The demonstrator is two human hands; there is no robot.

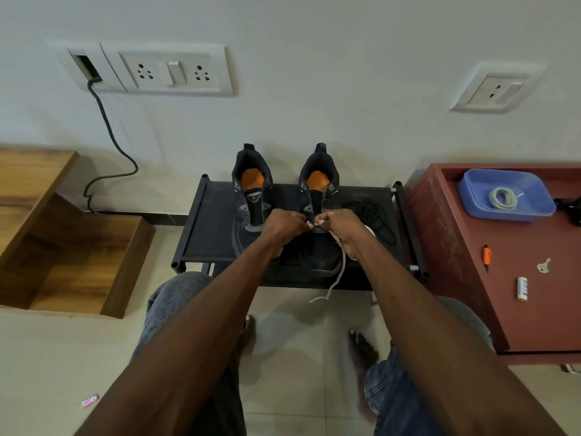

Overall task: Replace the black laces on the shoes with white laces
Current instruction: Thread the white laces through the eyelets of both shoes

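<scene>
Two dark shoes with orange insoles stand on a black rack (201,221), heels toward the wall: a left shoe (251,196) and a right shoe (319,190). Both hands meet over the right shoe's eyelets. My left hand (284,226) and my right hand (341,226) each pinch a white lace (339,275), whose free end hangs down past the rack's front edge. A heap of black laces (374,212) lies on the rack to the right of the shoes. Neither shoe shows a lace in its upper eyelets.
A red cabinet (456,247) on the right holds a blue tray (471,196) with a coiled white lace (503,199), an orange cutter (486,256), a key (543,265) and a battery (522,288). A wooden step unit (78,253) stands left. My knees and bare feet are below the rack.
</scene>
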